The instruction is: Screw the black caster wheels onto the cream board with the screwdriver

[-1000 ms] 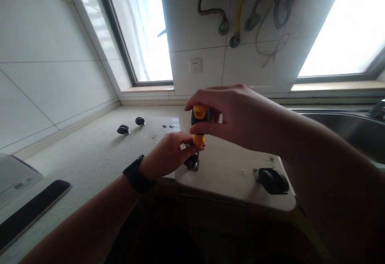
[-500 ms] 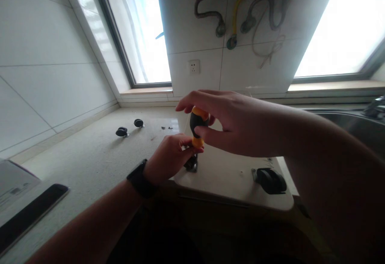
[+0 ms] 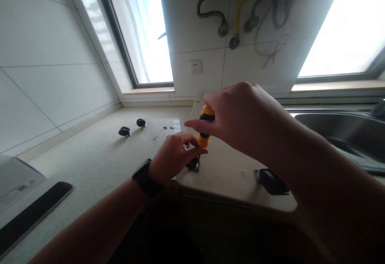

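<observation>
A screwdriver with a yellow and black handle stands nearly upright over the pale board. My right hand is wrapped round the upper handle, thumb stretched along its side. At the handle's lower end, the thumb and fingers of my left hand close in a pinch. The tip is hidden behind those fingers. Just under them, a black caster with a metal plate sits at the board's near left corner, partly covered. Another caster is on the board's near right part, beneath my right forearm.
Two loose casters, a nearer one and a farther one, lie on the speckled counter, left of several small screws. A phone and a white box are at left. A metal sink is at right.
My right hand has turned about the screwdriver handle, its wrist rolling over and the fingers now hidden behind the hand. The left hand keeps its pinch. The whole view has shifted slightly.
</observation>
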`<state>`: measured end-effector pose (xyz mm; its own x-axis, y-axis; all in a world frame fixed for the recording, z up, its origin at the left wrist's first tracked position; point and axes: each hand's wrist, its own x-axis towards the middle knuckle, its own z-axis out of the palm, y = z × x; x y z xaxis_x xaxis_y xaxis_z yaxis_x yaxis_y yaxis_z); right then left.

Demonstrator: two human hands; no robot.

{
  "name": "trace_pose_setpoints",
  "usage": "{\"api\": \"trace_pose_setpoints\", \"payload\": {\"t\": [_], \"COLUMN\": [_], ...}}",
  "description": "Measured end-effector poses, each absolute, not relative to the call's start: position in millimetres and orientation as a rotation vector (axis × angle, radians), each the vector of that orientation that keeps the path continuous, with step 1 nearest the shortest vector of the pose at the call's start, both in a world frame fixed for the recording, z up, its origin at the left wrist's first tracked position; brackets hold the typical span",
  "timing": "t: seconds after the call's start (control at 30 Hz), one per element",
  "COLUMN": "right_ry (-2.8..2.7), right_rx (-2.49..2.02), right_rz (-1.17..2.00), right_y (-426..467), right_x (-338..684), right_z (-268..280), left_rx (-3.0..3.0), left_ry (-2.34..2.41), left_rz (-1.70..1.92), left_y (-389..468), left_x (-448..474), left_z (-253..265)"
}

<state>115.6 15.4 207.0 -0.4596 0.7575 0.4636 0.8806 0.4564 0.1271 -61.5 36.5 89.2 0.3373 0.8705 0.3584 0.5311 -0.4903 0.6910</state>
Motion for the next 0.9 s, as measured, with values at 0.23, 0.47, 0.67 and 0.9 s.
{"api": "trace_pose_setpoints", "payload": {"t": [0.23,0.47,0.67,0.9], "right_ry": [-2.612,-2.584,-2.476,-2.375], "right_rx": [-0.899,-0.972,-1.294,-1.35], "right_rz": [-0.073,-0.101,-0.351,-0.426], "right_y": [17.4,24.9,23.2,20.4], "right_x": [145.5,145.5,123.8,115.0], "right_z": [212.7,218.3,216.8,214.3], "left_rx": [2.227,2.23,2.263,2.204], "left_ry": [1.19,1.126,1.063,1.209], "left_rz": [0.971,0.911,0.879,0.914], "left_y": [38.4,42.4,42.9,40.2], "left_x": [-62.5,-65.6,-67.1,-62.6], "left_z": [91.9,91.6,92.6,92.3]}}
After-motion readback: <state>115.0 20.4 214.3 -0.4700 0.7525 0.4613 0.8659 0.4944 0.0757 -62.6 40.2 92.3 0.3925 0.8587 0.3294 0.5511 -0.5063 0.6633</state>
